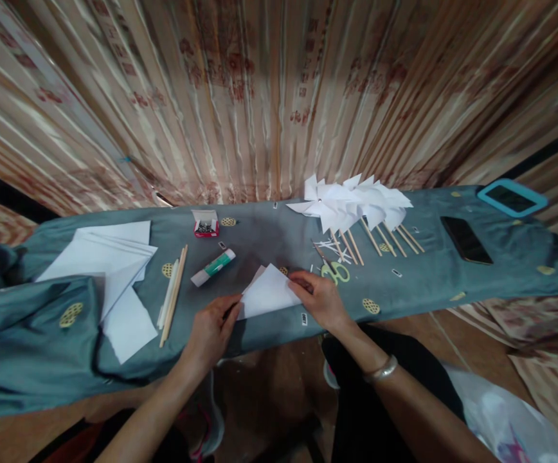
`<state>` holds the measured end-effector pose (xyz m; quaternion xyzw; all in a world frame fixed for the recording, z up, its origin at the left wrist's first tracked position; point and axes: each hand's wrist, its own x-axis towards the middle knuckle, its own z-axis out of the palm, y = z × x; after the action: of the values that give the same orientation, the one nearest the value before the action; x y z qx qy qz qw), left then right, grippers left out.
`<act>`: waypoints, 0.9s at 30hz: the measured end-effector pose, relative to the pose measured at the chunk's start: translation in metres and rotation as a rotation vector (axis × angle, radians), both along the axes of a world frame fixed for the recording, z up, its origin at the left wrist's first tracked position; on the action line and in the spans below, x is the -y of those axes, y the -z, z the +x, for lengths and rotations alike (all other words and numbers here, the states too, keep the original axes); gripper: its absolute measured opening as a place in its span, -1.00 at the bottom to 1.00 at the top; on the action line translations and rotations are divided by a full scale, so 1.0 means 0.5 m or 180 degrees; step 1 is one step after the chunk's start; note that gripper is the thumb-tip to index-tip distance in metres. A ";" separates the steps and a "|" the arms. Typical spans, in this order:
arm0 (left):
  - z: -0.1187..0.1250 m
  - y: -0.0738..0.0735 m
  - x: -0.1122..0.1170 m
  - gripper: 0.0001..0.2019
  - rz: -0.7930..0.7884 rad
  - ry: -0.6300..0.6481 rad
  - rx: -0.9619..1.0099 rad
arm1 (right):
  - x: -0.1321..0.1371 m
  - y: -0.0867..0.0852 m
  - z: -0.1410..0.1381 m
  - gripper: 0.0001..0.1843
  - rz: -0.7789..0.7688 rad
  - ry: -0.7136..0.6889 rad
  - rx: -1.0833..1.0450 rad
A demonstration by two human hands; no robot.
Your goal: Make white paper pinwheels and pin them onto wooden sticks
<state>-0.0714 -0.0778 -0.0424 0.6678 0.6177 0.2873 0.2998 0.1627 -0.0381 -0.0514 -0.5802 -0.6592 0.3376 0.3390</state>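
A white sheet of paper point(270, 292), folded into a triangle, is held between my two hands near the front edge of the cloth-covered table. My left hand point(214, 328) pinches its left corner, where a second layer shows behind. At the right corner, the thumb and fingers of my right hand point(320, 299) are closed on the paper. Just beyond my right hand lie green-handled scissors point(335, 272) and thin white paper strips point(334, 247). A glue stick point(213, 267) with a green label rests to the upper left of the folded paper.
White paper pinwheels point(356, 202) on wooden sticks lie at the back right. A red box of small metal pieces point(206, 225) stands open at the back. Wooden sticks point(175, 296) and paper sheets point(110, 257) lie left. A black phone point(465, 240) and blue-framed device point(513, 197) are right.
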 end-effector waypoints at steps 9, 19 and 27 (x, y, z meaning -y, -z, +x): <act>-0.002 -0.015 -0.005 -0.48 -0.0320 -0.0218 0.0069 | -0.007 -0.003 -0.014 -0.74 0.0127 -0.0077 0.0461; -0.005 -0.005 0.005 -0.53 -0.0347 -0.0120 -0.0061 | -0.011 0.002 -0.009 -0.78 0.0129 -0.0078 0.0412; -0.005 -0.003 0.006 -0.56 -0.0092 0.0134 -0.0595 | -0.012 0.000 -0.015 -0.77 0.0189 -0.0105 0.0617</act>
<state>-0.0740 -0.0810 -0.0409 0.7002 0.6329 0.2085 0.2565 0.1553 -0.0322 -0.0512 -0.5889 -0.7080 0.2657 0.2851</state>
